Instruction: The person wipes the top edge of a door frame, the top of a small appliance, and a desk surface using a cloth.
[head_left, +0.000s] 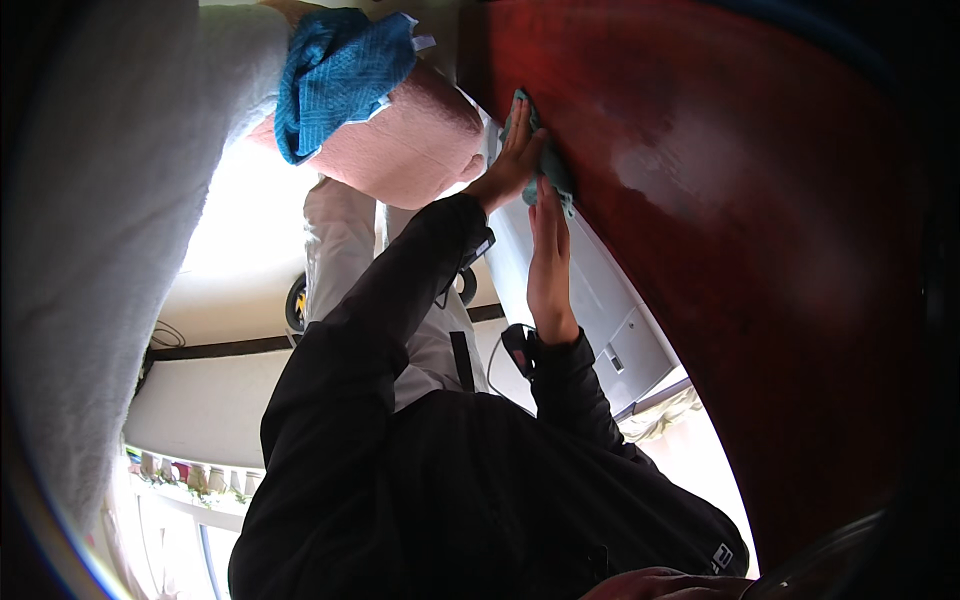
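A green cloth (553, 166) lies bunched against the edge of a glossy red-brown surface (675, 225). My left hand (517, 161) presses it there, fingers stretched out along the cloth and thumb toward the surface. Just below, my right hand (551, 262) is held nearly straight, its fingertips at the lower end of the cloth; whether they grip any of it cannot be told. Both wrists have small dark devices strapped on over black sleeves.
A blue towel (337, 82) lies over a pink plush item (405, 142) at the upper left. White fluffy fabric (112, 225) fills the left side. A light grey panelled appliance or cabinet (600, 315) stands beside the red-brown surface. Dark wheels (297, 302) show behind my legs.
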